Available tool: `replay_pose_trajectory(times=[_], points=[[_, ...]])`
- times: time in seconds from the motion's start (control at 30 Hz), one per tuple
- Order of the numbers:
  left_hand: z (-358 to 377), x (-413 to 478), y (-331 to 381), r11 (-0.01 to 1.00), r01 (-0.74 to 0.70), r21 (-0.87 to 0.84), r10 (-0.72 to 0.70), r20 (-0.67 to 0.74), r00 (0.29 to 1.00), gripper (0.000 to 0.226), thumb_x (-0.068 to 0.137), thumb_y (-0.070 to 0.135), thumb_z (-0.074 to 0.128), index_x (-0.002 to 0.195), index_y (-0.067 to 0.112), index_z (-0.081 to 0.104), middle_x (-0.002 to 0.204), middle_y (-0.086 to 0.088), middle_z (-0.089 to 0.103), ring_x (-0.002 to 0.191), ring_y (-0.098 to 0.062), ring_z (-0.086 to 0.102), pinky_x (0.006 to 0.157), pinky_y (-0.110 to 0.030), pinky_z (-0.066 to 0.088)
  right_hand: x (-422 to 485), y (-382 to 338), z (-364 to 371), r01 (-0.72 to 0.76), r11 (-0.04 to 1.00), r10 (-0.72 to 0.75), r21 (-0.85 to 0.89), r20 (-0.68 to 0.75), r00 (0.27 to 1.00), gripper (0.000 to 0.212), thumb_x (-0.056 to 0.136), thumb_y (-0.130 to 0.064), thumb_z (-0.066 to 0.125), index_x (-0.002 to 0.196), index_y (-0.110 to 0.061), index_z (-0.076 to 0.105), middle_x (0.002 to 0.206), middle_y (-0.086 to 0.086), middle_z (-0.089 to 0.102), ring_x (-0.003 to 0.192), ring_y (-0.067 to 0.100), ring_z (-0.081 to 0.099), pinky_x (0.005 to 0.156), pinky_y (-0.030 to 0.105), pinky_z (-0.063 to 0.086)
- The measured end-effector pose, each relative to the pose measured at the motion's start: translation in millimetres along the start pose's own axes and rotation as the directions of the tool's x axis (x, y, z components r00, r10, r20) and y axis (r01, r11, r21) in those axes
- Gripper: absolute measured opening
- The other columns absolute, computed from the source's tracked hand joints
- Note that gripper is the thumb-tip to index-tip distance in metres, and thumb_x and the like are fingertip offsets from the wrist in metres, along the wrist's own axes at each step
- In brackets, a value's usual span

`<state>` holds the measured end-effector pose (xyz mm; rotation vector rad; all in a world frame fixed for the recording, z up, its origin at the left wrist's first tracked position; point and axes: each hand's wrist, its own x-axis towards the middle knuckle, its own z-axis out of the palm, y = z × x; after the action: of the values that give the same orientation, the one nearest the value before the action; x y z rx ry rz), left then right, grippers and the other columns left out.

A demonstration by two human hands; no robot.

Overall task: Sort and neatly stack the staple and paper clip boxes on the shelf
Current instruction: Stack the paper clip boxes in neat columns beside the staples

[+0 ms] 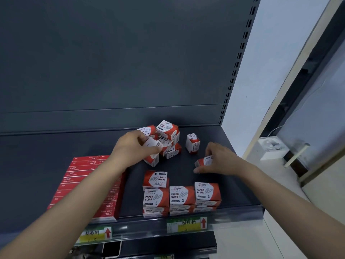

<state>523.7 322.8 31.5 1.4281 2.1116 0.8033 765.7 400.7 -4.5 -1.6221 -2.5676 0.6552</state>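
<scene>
The staple boxes (84, 184) stand in a tidy block at the lower left of the shelf (134, 193), and a row of clip stacks (182, 196) is built at the lower centre. A loose pile (168, 131) in the centre is left to sort. The left hand (134, 146) grips a first box (152, 146) from this pile. The right hand (220, 159) pinches a second box (204, 161) to the right of the pile.

Viewpoint: we look from the person's head, above and in front of the shelf (46, 150), with both forearms entering from the bottom edge.
Direction: we face forward and down, toward the dark back panel (121, 53).
Nearness: we are close; the left hand (134, 146) and right hand (220, 159) sit mid-frame, and the label strip (186, 224) lies low.
Lens: wide angle; the slotted upright (237, 58) leans and curves.
Views: we have this single one.
</scene>
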Motion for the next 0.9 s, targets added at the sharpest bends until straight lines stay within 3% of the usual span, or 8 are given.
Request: replay_pose_trajectory(times=[0.13, 0.27, 0.4, 0.5, 0.57, 0.63, 0.73, 0.9], points=[[-6, -12, 0, 0.887, 0.099, -0.451, -0.042, 0.134, 0.99, 0.034, 0.074, 0.026, 0.077, 0.103, 0.016, 0.062, 0.087, 0.0, 0.061, 0.077, -0.013, 0.059, 0.067, -0.022, 0.046, -1, 6, 3, 0.094, 0.994, -0.091, -0.056, 0.059, 0.994, 0.058, 0.058, -0.056, 0.08, 0.072, -0.03, 0.03, 0.081, -0.013, 0.04, 0.068, 0.003, 0.038, 0.055, 0.02, 0.029], [-11, -17, 4, 0.755, 0.139, -0.641, 0.001, 0.213, 0.977, 0.03, 0.083, 0.009, 0.065, 0.112, 0.017, 0.063, 0.081, -0.001, 0.068, 0.077, -0.016, 0.064, 0.078, -0.03, 0.052, 0, 14, 0, 0.14, 0.99, -0.138, -0.014, 0.103, 0.985, 0.055, 0.063, -0.048, 0.081, 0.089, -0.024, 0.039, 0.09, -0.008, 0.049, 0.074, 0.006, 0.044, 0.058, 0.018, 0.033], [-15, -18, 0, 0.729, 0.114, -0.674, 0.063, 0.232, 0.971, 0.028, 0.079, 0.003, 0.066, 0.105, 0.014, 0.067, 0.093, -0.003, 0.069, 0.083, -0.013, 0.065, 0.081, -0.025, 0.052, -2, 14, -8, 0.166, 0.984, -0.173, 0.057, 0.141, 0.975, 0.049, 0.074, -0.038, 0.077, 0.111, -0.025, 0.048, 0.106, -0.011, 0.054, 0.099, 0.009, 0.053, 0.072, 0.013, 0.041], [-15, -18, -3, 0.742, 0.074, -0.667, 0.085, 0.203, 0.976, 0.03, 0.075, 0.0, 0.068, 0.1, 0.015, 0.067, 0.093, 0.0, 0.068, 0.08, -0.006, 0.065, 0.071, -0.016, 0.053, -2, 6, -7, 0.217, 0.972, -0.227, 0.093, 0.112, 0.968, 0.048, 0.075, -0.034, 0.076, 0.116, -0.022, 0.053, 0.11, -0.01, 0.055, 0.099, 0.007, 0.052, 0.071, 0.009, 0.04], [-13, -19, -3, 0.738, 0.077, -0.67, 0.089, 0.21, 0.974, 0.029, 0.074, 0.0, 0.069, 0.099, 0.013, 0.067, 0.093, -0.002, 0.067, 0.083, -0.011, 0.064, 0.079, -0.023, 0.052, -2, 0, -4, 0.198, 0.966, -0.219, 0.168, 0.116, 0.969, 0.046, 0.076, -0.035, 0.075, 0.114, -0.021, 0.053, 0.107, -0.01, 0.057, 0.099, 0.009, 0.056, 0.075, 0.013, 0.045], [-12, -20, -3, 0.731, 0.083, -0.678, 0.087, 0.213, 0.973, 0.027, 0.074, -0.001, 0.069, 0.098, 0.012, 0.066, 0.09, -0.004, 0.066, 0.081, -0.013, 0.063, 0.08, -0.024, 0.053, 0, -6, -3, 0.145, 0.944, -0.194, 0.295, 0.144, 0.97, 0.039, 0.078, -0.038, 0.072, 0.107, -0.018, 0.056, 0.103, -0.005, 0.063, 0.092, 0.012, 0.061, 0.078, 0.022, 0.052], [-8, -19, -3, 0.716, 0.088, -0.693, 0.071, 0.197, 0.978, 0.028, 0.074, -0.004, 0.068, 0.096, 0.013, 0.065, 0.096, -0.009, 0.066, 0.083, -0.016, 0.064, 0.075, -0.02, 0.055, 1, -12, -1, 0.063, 0.903, -0.17, 0.426, 0.219, 0.961, 0.033, 0.085, -0.038, 0.063, 0.103, -0.011, 0.065, 0.098, 0.005, 0.067, 0.079, 0.01, 0.062, 0.067, 0.019, 0.052], [-5, -19, -3, 0.709, 0.116, -0.696, 0.045, 0.208, 0.977, 0.029, 0.075, -0.002, 0.069, 0.098, 0.015, 0.068, 0.104, -0.012, 0.066, 0.089, -0.018, 0.064, 0.077, -0.02, 0.055, 7, -14, 12, 0.114, 0.953, -0.162, 0.28, 0.153, 0.975, 0.042, 0.087, -0.047, 0.056, 0.088, -0.008, 0.072, 0.085, 0.019, 0.067, 0.067, 0.015, 0.054, 0.062, 0.027, 0.04]])
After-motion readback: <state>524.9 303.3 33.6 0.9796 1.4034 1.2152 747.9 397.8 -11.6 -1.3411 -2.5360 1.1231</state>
